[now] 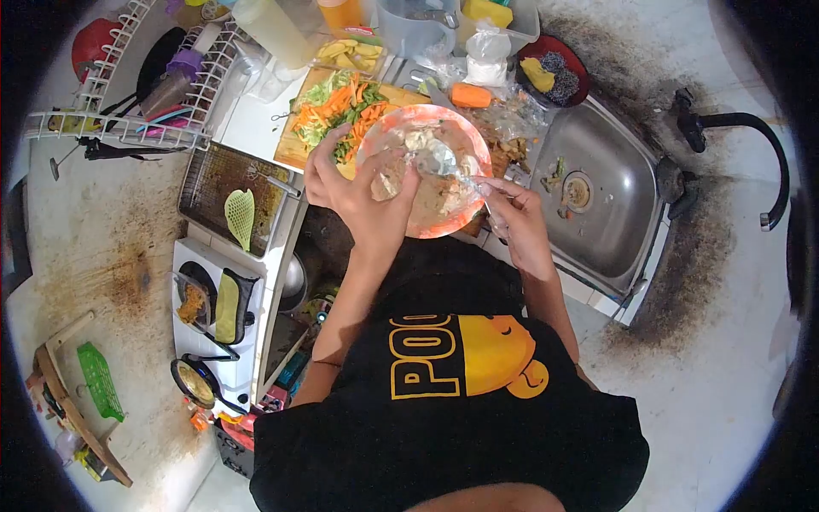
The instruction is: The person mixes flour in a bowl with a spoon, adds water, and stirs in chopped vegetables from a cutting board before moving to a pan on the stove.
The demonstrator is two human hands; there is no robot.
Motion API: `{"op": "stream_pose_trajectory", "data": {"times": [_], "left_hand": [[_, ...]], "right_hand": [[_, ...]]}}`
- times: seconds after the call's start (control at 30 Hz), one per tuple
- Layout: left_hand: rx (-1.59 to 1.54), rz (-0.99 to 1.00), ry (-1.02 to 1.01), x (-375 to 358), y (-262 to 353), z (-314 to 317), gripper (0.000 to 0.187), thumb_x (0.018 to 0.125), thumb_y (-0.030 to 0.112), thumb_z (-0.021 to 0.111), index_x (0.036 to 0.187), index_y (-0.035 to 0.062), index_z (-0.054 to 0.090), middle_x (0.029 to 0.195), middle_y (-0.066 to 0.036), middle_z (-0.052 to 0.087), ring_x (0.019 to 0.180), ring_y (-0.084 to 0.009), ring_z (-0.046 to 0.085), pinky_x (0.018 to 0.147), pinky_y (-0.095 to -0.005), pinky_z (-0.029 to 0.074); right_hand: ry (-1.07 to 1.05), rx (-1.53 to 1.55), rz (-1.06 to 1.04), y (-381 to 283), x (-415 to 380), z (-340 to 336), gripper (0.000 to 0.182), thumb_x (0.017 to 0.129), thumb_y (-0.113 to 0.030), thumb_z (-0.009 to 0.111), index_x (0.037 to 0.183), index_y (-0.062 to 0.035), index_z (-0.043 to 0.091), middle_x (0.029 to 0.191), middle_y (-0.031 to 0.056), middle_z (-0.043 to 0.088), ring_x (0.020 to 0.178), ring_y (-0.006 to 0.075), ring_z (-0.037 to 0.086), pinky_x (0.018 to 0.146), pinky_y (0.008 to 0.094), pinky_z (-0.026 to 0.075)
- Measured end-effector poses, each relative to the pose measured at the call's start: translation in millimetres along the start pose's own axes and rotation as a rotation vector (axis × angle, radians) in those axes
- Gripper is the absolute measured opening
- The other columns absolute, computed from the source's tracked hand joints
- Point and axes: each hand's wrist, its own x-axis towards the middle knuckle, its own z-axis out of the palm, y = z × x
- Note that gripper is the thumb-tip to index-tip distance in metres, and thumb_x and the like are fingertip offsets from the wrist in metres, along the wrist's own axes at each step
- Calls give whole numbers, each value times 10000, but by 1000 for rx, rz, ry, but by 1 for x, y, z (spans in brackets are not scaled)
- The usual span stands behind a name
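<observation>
An orange-and-white bowl (482, 147) holds a pale, wet mixture with whitish lumps. My right hand (520, 224) grips the handle of a metal spoon (439, 158), whose head is over the mixture. My left hand (365, 192) reaches over the bowl's left side. Its thumb and forefinger come close together at the tip of the spoon; what is between them, if anything, I cannot make out. Behind the bowl lies a wooden cutting board (294, 147) with shredded carrot (341, 107) and chopped greens, partly hidden by my left hand.
At right is a steel sink (597, 218) with scraps by its drain and a black faucet (751, 124). A white stove (217, 367) with small pans stands at left. A dish rack (209, 94) is at upper left. A piece of carrot (471, 96) lies behind the bowl.
</observation>
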Motion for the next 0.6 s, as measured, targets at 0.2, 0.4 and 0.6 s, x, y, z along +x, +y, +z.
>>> {"op": "stream_pose_trajectory", "data": {"times": [0.2, 0.4, 0.6], "left_hand": [[-8, -134, -54, 2, 2, 0, 180, 584, 205, 805, 751, 202, 736, 1214, -41, 480, 1196, -294, 338, 991, -465, 200], [-45, -233, -142, 4, -4, 0, 180, 607, 208, 806, 777, 199, 748, 1203, -51, 493, 1191, -298, 359, 995, -472, 221], [-288, -348, -234, 3, -18, 5, 181, 641, 182, 787, 818, 186, 748, 1181, -60, 508, 1182, -308, 369, 1000, -465, 275]], "right_hand": [[19, -67, -35, -2, 0, 1, 241, 910, -161, 619, 1085, -3, 668, 572, -110, 407, 475, -7, 263, 427, 203, 168], [19, -118, -97, 1, 0, 1, 244, 923, -168, 600, 1097, -5, 656, 559, -119, 393, 448, -19, 230, 414, 203, 140], [33, -166, -120, -1, 0, 1, 237, 919, -166, 606, 1087, -10, 666, 546, -117, 412, 430, -18, 239, 412, 206, 142]]}}
